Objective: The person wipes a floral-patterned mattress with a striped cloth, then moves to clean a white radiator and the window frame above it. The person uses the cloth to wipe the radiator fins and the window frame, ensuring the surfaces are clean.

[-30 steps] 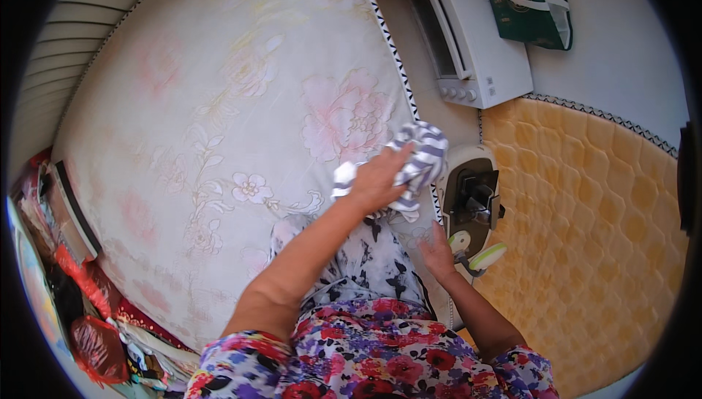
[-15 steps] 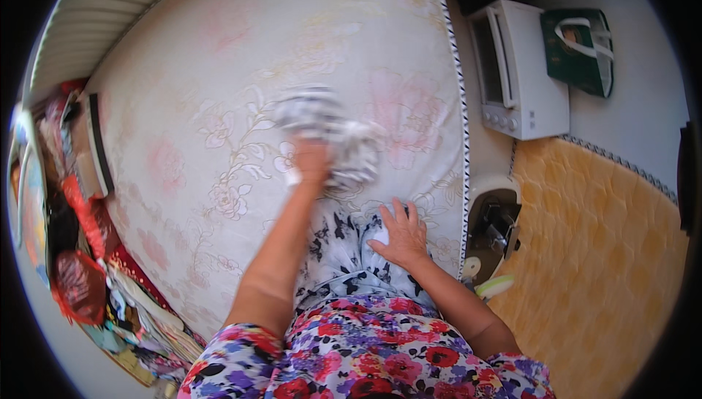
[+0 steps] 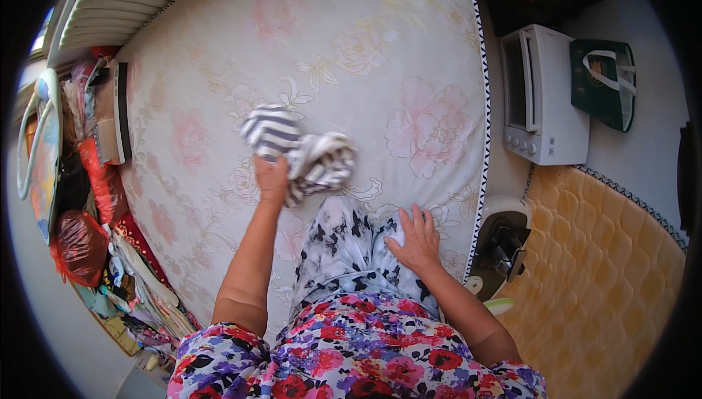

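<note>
A bunched cloth with dark and white stripes [image 3: 322,159] lies on the pale flowered bed cover [image 3: 336,85] in front of my knees. My left hand [image 3: 272,180] is closed on the near left part of it, and one striped fold sticks out beyond the fingers. The cloth's looser half curls to the right of the hand. On my right thigh, over the black-and-white patterned trousers [image 3: 333,253], rests my right hand [image 3: 418,242]. Its fingers are spread and it holds nothing.
Along the left edge lie heaped clothes [image 3: 139,275], a red plastic bag [image 3: 80,249] and a cardboard box [image 3: 110,114]. To the right stand a white toaster oven [image 3: 559,99], a green bag [image 3: 603,85] and a dark-topped appliance [image 3: 504,242] beside a yellow quilted mat [image 3: 599,253].
My left hand has moved left with the striped cloth, which is less blurred now. My right hand stays on my thigh. The whole view has shifted slightly.
</note>
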`<action>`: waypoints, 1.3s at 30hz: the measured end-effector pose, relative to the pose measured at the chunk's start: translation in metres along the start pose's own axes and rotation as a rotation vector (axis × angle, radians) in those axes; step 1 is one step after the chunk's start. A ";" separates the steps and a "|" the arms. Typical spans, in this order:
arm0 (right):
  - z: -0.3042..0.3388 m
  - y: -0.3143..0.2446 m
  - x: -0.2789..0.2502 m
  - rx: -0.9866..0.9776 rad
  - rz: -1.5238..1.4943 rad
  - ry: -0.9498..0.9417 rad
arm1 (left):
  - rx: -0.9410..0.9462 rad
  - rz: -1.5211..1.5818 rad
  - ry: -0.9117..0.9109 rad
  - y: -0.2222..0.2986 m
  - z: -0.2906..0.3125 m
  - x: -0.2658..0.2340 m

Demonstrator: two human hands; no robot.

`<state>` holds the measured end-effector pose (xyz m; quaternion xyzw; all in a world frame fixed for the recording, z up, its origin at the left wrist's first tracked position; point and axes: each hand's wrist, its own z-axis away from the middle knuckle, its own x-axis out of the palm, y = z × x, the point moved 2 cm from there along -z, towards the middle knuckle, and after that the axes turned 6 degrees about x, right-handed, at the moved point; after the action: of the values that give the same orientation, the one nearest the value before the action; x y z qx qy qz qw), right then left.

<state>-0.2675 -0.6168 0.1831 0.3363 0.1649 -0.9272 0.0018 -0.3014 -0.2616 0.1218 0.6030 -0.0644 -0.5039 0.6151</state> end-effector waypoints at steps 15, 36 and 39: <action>-0.005 -0.006 -0.012 0.020 -0.052 -0.078 | 0.527 -0.201 -0.947 0.182 0.084 0.261; -0.010 0.010 0.011 -0.117 0.186 0.031 | -0.016 -0.145 -0.248 0.023 0.057 0.130; -0.006 0.020 0.010 -0.196 0.190 0.020 | 0.131 0.079 -0.502 0.110 0.083 0.147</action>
<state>-0.2689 -0.6330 0.1663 0.3579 0.2224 -0.8988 0.1208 -0.2277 -0.4466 0.1550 0.4946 -0.2711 -0.6083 0.5584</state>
